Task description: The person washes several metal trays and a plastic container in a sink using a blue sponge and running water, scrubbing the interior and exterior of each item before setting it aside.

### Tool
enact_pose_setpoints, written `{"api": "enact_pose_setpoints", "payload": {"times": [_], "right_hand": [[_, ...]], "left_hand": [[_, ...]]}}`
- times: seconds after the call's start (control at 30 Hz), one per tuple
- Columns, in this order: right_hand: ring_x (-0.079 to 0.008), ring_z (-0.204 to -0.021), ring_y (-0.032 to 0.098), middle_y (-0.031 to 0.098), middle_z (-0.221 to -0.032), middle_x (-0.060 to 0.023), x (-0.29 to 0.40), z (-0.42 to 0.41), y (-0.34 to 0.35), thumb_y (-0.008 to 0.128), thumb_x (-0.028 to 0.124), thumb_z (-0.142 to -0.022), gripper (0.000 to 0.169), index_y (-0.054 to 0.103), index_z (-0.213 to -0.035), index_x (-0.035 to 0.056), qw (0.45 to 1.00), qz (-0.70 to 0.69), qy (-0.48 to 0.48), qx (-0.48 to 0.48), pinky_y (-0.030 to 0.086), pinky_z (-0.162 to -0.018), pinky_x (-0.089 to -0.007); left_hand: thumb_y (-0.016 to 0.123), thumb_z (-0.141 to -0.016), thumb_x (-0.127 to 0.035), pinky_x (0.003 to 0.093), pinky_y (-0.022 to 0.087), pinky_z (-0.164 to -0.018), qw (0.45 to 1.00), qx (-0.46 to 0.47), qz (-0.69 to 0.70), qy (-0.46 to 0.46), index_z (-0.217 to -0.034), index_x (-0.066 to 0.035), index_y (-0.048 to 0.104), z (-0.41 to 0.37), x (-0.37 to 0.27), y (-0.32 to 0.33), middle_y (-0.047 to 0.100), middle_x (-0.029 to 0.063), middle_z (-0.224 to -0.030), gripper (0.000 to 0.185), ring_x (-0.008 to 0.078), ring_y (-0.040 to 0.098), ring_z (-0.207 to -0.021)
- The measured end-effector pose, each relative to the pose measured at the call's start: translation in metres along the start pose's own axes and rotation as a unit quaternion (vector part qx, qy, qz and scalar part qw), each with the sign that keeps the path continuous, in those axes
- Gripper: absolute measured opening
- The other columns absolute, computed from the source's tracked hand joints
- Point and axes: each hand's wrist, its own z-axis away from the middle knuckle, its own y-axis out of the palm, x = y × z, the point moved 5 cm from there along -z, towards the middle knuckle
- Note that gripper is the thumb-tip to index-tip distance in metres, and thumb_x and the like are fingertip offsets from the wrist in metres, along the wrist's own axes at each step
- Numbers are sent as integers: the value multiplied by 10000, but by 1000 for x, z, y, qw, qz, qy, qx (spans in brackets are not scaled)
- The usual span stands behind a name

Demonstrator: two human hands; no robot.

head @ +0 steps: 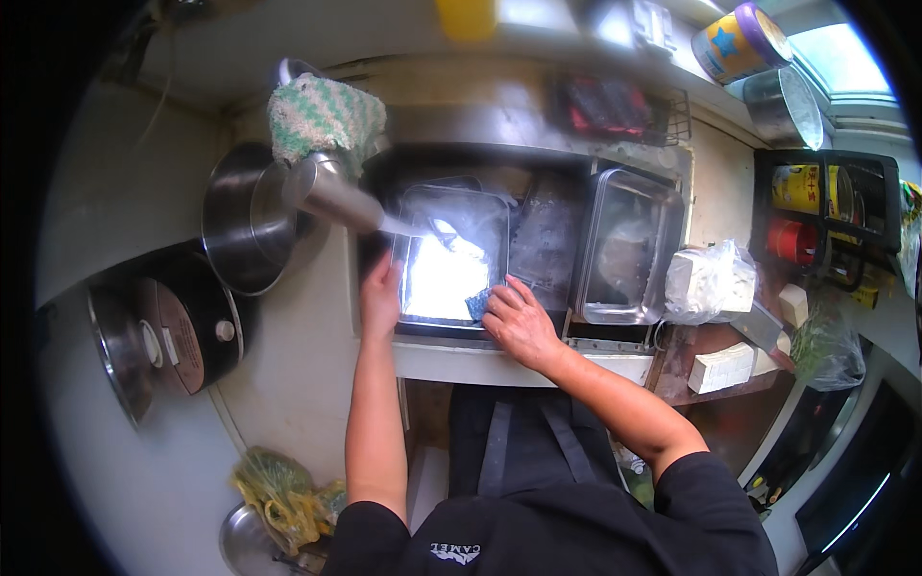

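Note:
A rectangular stainless steel tray (pixel 508 237) rests tilted in the sink (pixel 555 216), its inside washed out by glare. My left hand (pixel 380 295) grips the tray's left side near the front corner. With the fingers of my right hand (pixel 520 320) I press a dark blue scouring pad (pixel 476 305) against the near right corner. From the metal faucet (pixel 338 198) a stream of water falls into the tray. A green and white striped cloth (pixel 324 115) hangs over the faucet. Right of the sink basin stands a stack of similar steel trays (pixel 673 245).
On the right, a bagged white block (pixel 709 281) lies beside a cleaver (pixel 756 327) and a scored white block (pixel 720 367) on a board. A black rack (pixel 825 155) holds cans. Left are a large steel bowl (pixel 241 216) and a dark cooking pot (pixel 209 317).

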Motion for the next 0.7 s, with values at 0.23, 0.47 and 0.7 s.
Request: {"api": "enact_pose_setpoints", "payload": {"times": [0.23, 0.47, 0.7], "right_hand": [[-308, -914, 620, 600, -865, -95, 27, -42, -13, 680, 101, -736, 103, 589, -780, 83, 987, -107, 20, -121, 515, -859, -421], [-283, -1053, 645, 649, -942, -93, -38, -29, -5, 755, 132, -761, 142, 674, -868, 85, 995, -13, 71, -72, 419, -1129, -486], [-264, -941, 634, 619, -859, -74, -13, -38, -8, 692, 155, -729, 127, 640, -834, 105, 996, 24, 21, -84, 473, -935, -437]], "left_hand": [[585, -920, -39, 364, 485, -1054, 899, -132, 399, -122, -1517, -62, 457, 83, -29, 81, 544, 132, -1442, 611, 249, 573, -1280], [529, -946, -87, 364, 412, -1107, 962, -124, 241, -41, -1479, 2, 470, 65, -26, 11, 574, 107, -1399, 544, 231, 553, -1283], [661, -1020, -299, 396, 554, -947, 912, -73, 383, -126, -1429, -78, 492, 86, -46, 55, 634, 103, -1323, 494, 240, 621, -1222]]}}
